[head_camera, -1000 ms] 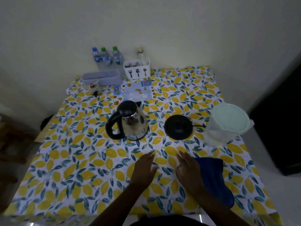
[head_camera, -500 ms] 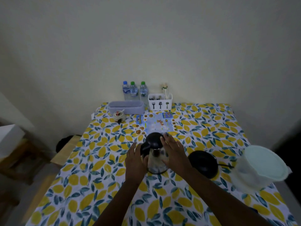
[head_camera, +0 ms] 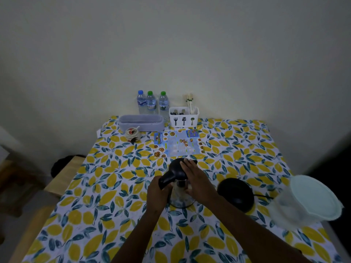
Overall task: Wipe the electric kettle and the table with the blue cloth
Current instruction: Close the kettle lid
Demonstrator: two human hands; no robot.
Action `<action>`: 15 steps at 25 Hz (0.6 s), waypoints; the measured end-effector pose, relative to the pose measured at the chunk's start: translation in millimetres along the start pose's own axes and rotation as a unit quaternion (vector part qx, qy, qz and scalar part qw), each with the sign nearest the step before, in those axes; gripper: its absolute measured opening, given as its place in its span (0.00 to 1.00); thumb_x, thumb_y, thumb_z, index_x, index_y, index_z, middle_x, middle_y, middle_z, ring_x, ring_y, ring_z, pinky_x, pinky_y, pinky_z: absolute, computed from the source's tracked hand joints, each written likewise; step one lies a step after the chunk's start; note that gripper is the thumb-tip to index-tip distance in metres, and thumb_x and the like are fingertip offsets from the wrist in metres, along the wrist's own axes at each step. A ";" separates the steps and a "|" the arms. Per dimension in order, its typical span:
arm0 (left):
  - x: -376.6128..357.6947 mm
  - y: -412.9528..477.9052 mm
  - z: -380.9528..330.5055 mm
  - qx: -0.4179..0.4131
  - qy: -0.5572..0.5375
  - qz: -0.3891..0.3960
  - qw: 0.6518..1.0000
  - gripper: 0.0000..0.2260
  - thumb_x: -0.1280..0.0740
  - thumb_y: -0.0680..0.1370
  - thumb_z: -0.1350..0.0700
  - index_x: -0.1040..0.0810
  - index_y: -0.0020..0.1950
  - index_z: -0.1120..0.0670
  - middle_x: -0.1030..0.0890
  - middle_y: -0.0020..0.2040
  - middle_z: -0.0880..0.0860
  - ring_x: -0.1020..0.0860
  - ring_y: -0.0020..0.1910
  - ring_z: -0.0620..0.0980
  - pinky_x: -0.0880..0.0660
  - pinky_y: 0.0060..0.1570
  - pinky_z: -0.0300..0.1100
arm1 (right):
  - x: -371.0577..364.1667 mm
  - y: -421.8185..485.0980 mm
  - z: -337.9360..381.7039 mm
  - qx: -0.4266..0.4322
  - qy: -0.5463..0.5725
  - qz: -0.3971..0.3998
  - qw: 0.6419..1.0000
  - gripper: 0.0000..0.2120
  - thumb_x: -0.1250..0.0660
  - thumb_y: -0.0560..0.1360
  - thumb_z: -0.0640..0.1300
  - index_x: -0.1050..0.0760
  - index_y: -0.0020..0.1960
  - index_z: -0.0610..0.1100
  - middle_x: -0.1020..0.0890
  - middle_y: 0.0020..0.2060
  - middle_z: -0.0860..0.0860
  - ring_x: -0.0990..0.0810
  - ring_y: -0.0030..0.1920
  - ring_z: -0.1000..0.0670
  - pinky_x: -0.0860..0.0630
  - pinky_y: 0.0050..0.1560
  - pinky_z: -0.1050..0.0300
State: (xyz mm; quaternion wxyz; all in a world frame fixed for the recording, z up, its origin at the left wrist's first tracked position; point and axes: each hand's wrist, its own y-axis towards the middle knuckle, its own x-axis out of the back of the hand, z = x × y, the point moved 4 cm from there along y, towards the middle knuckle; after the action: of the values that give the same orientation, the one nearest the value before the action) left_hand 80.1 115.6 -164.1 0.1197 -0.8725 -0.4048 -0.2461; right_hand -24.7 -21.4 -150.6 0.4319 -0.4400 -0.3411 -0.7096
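While your left hand [head_camera: 157, 194] closes round the black handle of the electric kettle [head_camera: 179, 184] and your right hand [head_camera: 197, 181] lies flat and open over its lid and near side, you seem to be steadying it off its round black base [head_camera: 236, 194], which sits just to the right, probably so it can be turned or moved for wiping. You hold no blue cloth, and none is in view. Under it the table [head_camera: 106, 186] wears a lemon-print cover in a dim room, with water bottles [head_camera: 152, 102], a cutlery caddy [head_camera: 183, 117] and a grey tray [head_camera: 141, 122] along the far wall, and a lidded tub [head_camera: 311, 200] at the right edge.
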 end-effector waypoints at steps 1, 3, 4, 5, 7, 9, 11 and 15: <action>-0.1 0.9 -1.8 0.003 -0.008 -0.004 1.000 0.08 0.32 0.78 0.59 0.25 0.55 0.59 0.22 0.48 0.60 0.24 0.46 0.58 0.32 0.44 0.43 | -0.5 -0.1 -0.2 0.000 0.003 -0.002 1.000 0.46 0.27 0.70 0.44 0.54 0.78 0.47 0.52 0.78 0.50 0.59 0.77 0.49 0.42 0.73 0.43; 1.0 -0.7 -8.5 -0.002 -0.026 -0.010 1.000 0.04 0.31 0.78 0.58 0.26 0.48 0.55 0.24 0.41 0.58 0.26 0.39 0.56 0.34 0.40 0.43 | -1.0 -1.8 -0.8 -0.002 0.020 -0.006 1.000 0.45 0.27 0.71 0.43 0.53 0.78 0.47 0.54 0.77 0.53 0.61 0.76 0.50 0.42 0.74 0.42; 0.7 -1.9 -12.8 -0.011 -0.033 -0.012 0.999 0.05 0.31 0.77 0.58 0.27 0.45 0.54 0.25 0.38 0.57 0.27 0.36 0.55 0.34 0.39 0.45 | -0.5 -3.8 -2.0 -0.006 0.033 -0.010 0.999 0.44 0.28 0.72 0.42 0.53 0.78 0.47 0.55 0.76 0.54 0.61 0.76 0.50 0.42 0.74 0.42; -0.6 -3.5 -16.9 -0.021 -0.041 -0.014 0.999 0.07 0.30 0.77 0.57 0.28 0.43 0.53 0.26 0.36 0.58 0.28 0.34 0.56 0.34 0.37 0.47 | 0.7 -7.1 -3.3 -0.014 0.051 -0.015 0.998 0.44 0.28 0.72 0.42 0.53 0.78 0.47 0.55 0.76 0.55 0.61 0.76 0.51 0.41 0.74 0.42; -3.8 -5.5 -27.8 -0.042 -0.058 -0.011 0.997 0.12 0.29 0.75 0.49 0.29 0.41 0.53 0.26 0.34 0.62 0.28 0.32 0.57 0.32 0.35 0.50 | 5.9 -16.6 -8.2 -0.033 0.090 -0.037 0.995 0.42 0.29 0.73 0.42 0.53 0.77 0.48 0.55 0.75 0.57 0.61 0.76 0.52 0.40 0.74 0.43; -10.1 -4.9 -41.5 -0.064 -0.067 0.006 0.996 0.15 0.32 0.72 0.41 0.30 0.39 0.52 0.27 0.33 0.62 0.30 0.30 0.54 0.31 0.34 0.43 | 16.1 -29.9 -16.7 -0.052 0.108 -0.069 0.990 0.41 0.30 0.74 0.44 0.53 0.77 0.50 0.53 0.76 0.57 0.61 0.76 0.53 0.40 0.74 0.45; -20.9 -0.4 -53.4 -0.074 -0.062 0.040 0.995 0.12 0.29 0.74 0.45 0.28 0.39 0.49 0.25 0.36 0.65 0.28 0.31 0.54 0.30 0.34 0.36 | 29.0 -43.2 -27.1 -0.073 0.089 -0.098 0.989 0.41 0.30 0.74 0.46 0.53 0.77 0.52 0.52 0.76 0.58 0.61 0.76 0.54 0.44 0.74 0.46; -59.2 13.7 -80.1 -0.058 -0.064 0.124 0.989 0.08 0.29 0.76 0.53 0.25 0.51 0.53 0.21 0.47 0.56 0.22 0.46 0.54 0.26 0.45 0.47 | 59.0 -72.2 -57.2 -0.146 0.070 -0.139 0.977 0.43 0.28 0.73 0.45 0.53 0.77 0.57 0.48 0.77 0.56 0.59 0.77 0.51 0.49 0.74 0.38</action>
State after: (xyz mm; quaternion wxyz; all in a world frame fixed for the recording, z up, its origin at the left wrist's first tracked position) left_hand 31.4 35.7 -127.3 0.0730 -0.9354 -0.2850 -0.1962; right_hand -123.7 -60.8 -125.6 0.2827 -0.3958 -0.2603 -0.8341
